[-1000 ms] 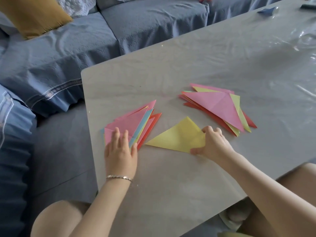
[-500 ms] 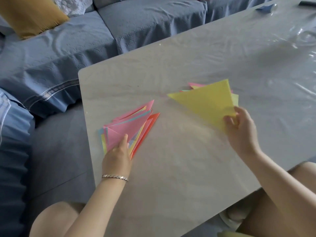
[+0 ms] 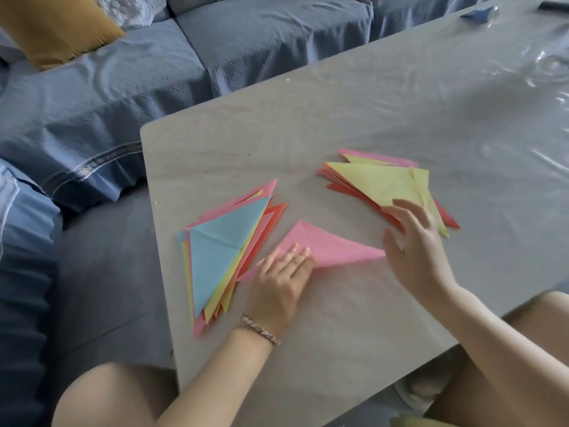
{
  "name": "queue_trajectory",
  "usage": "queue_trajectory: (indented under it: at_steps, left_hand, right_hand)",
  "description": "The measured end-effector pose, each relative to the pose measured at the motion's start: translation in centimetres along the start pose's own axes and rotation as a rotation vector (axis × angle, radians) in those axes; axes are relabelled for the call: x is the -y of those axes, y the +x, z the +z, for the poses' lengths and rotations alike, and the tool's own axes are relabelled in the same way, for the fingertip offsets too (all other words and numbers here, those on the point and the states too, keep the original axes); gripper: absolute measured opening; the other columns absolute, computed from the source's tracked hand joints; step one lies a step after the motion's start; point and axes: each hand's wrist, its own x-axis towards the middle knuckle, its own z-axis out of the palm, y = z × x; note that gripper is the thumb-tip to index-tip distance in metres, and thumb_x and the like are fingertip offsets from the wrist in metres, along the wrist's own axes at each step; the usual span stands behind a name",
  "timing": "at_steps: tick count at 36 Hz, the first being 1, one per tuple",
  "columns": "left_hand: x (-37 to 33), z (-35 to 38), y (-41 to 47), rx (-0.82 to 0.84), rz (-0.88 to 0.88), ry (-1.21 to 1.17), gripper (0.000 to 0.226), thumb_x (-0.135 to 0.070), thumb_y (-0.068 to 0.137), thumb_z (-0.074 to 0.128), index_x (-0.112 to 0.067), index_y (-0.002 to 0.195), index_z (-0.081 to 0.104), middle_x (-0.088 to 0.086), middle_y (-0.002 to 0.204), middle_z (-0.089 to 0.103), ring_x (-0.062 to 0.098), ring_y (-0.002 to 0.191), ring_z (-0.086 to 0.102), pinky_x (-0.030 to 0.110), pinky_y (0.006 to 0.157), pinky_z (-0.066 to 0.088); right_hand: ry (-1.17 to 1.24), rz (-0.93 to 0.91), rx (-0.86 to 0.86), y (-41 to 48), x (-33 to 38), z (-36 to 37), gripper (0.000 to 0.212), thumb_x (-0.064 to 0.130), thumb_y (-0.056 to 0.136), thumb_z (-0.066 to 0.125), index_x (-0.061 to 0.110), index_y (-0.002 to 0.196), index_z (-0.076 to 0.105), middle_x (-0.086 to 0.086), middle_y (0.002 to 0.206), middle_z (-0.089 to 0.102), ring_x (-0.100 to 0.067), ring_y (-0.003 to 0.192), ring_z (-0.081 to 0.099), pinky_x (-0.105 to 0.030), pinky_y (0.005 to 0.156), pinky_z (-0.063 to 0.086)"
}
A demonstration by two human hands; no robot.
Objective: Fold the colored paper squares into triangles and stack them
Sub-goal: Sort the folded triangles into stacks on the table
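A pink paper triangle lies on the grey table between two piles. My left hand rests flat on its left part, fingers straight. To the left sits a pile of colored triangles with a light blue one on top. To the right lies a second pile topped by a yellow triangle, with red and pink edges showing beneath. My right hand hovers open near that pile's near edge, just right of the pink triangle's tip, holding nothing.
A blue sofa with a mustard cushion runs along the table's far and left sides. A small blue object and a dark item lie at the far right corner. My knees sit under the near edge.
The yellow triangle went from my right hand onto the right pile, and that hand let go. My left hand drew a pink triangle off the left pile to the middle, exposing the blue one.
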Motion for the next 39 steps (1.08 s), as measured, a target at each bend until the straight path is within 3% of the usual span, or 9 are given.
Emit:
queue_trajectory:
  at_steps: [6,8,13,16,21,27,29,33,39]
  left_hand:
    - [-0.6,1.9,0.4,0.209,-0.058,-0.062,0.041,-0.009,0.075,0.037,-0.019,0.114,0.045,-0.002,0.111,0.068,0.017,0.105,0.063,0.031,0.091,0.045]
    - [-0.6,2.4,0.1,0.261,-0.096,-0.045,0.037,-0.020,0.085,0.037,-0.018,0.119,0.051,-0.001,0.119,0.064,0.019,0.111,0.060,0.035,0.099,0.032]
    - [-1.2,1.9,-0.7,0.460,-0.159,0.048,0.067,-0.049,0.097,0.005,-0.013,0.133,0.049,-0.001,0.138,0.048,0.021,0.127,0.046,0.040,0.100,0.023]
    - [-1.3,1.9,-1.0,0.514,-0.198,0.068,0.072,-0.054,0.095,0.005,-0.008,0.134,0.045,0.005,0.139,0.047,0.022,0.127,0.044,0.041,0.098,0.024]
    - [-1.9,1.8,-1.6,0.507,-0.233,0.064,0.076,-0.059,0.094,0.006,-0.004,0.133,0.041,0.008,0.138,0.047,0.025,0.127,0.045,0.041,0.097,0.025]
    - [-1.4,1.4,-2.3,0.530,-0.250,0.044,0.075,-0.059,0.094,0.008,-0.006,0.135,0.042,0.007,0.141,0.043,0.025,0.129,0.042,0.041,0.099,0.024]
    - [-1.1,0.8,-2.3,0.540,-0.272,0.041,0.079,-0.063,0.091,0.001,-0.008,0.141,0.029,0.007,0.149,0.029,0.027,0.135,0.030,0.040,0.104,0.018]
    - [-0.8,-0.1,-3.0,0.597,-0.267,-0.029,0.087,-0.073,0.053,-0.039,-0.024,0.126,-0.039,-0.009,0.137,-0.043,0.015,0.130,-0.038,0.030,0.109,-0.023]
    - [-0.5,-0.2,-3.7,0.605,-0.330,-0.040,0.090,-0.073,0.048,-0.041,-0.023,0.123,-0.043,-0.008,0.132,-0.048,0.012,0.124,-0.044,0.027,0.105,-0.027]
  right_hand:
    - [-0.227,-0.270,0.230,-3.1,1.2,2.0,0.042,0.023,0.091,0.036,0.007,0.122,0.060,-0.010,0.131,0.055,-0.027,0.125,0.049,-0.040,0.105,0.031]
    - [-0.330,-0.306,0.316,-4.1,1.2,2.9,0.047,0.030,0.093,0.031,0.008,0.125,0.057,-0.009,0.132,0.054,-0.026,0.125,0.048,-0.033,0.109,0.027]
    - [-0.471,-0.374,0.478,-5.1,0.9,4.4,0.067,0.041,0.099,0.003,0.006,0.131,0.052,-0.007,0.137,0.050,-0.023,0.128,0.043,-0.032,0.109,0.017]
    - [-0.511,-0.400,0.506,-5.1,1.2,4.6,0.068,0.039,0.097,0.003,0.005,0.131,0.051,-0.010,0.137,0.049,-0.023,0.129,0.042,-0.029,0.110,0.012]
    - [-0.576,-0.425,0.505,-5.3,1.0,5.1,0.060,0.043,0.089,0.031,0.004,0.132,0.048,-0.011,0.138,0.047,-0.021,0.131,0.037,-0.028,0.110,0.011]
    - [-0.637,-0.386,0.494,-5.0,0.3,4.1,0.072,0.048,0.097,0.005,0.000,0.130,0.048,-0.015,0.138,0.045,-0.025,0.128,0.041,-0.030,0.107,0.012]
    - [-0.666,-0.361,0.470,-4.8,-0.4,3.2,0.072,0.048,0.098,0.007,-0.001,0.130,0.048,-0.016,0.138,0.045,-0.026,0.128,0.040,-0.030,0.107,0.011]
    - [-0.714,-0.312,0.460,-4.6,-1.9,1.7,0.071,0.048,0.098,0.008,-0.002,0.130,0.046,-0.017,0.137,0.044,-0.029,0.127,0.041,-0.030,0.107,0.011]
    - [-0.733,-0.240,0.436,-4.7,-3.4,0.2,0.072,0.050,0.098,0.010,-0.004,0.132,0.042,-0.019,0.138,0.042,-0.030,0.128,0.039,-0.029,0.108,0.009]
